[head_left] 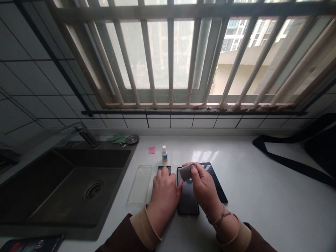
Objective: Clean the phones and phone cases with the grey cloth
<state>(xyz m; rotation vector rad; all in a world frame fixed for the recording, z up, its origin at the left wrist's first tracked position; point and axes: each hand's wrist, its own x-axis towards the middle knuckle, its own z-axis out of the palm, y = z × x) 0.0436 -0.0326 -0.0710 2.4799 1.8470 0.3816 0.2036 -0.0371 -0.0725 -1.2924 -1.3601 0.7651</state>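
My left hand point(165, 189) lies over a phone point(168, 169), its fingers bent onto it and its thumb out to the right; most of the phone is hidden beneath. Pinched between the thumb and fingers of my right hand point(206, 183) is a small folded grey cloth point(186, 172). Directly below that cloth, a dark phone or phone case point(188, 203) lies flat on the counter. A black tablet point(218, 185) sits under and to the right of my right hand, partly covered. To the left of my left hand is a clear phone case point(140, 184).
Behind the hands stand a small white-capped bottle point(164, 154) and a pink paper square point(151, 150). A dark sink point(115, 196) with a faucet point(86, 134) takes up the left. A green cloth point(117, 139) and drain strainer point(132, 139) lie behind it. A black strap point(283, 158) crosses the right counter.
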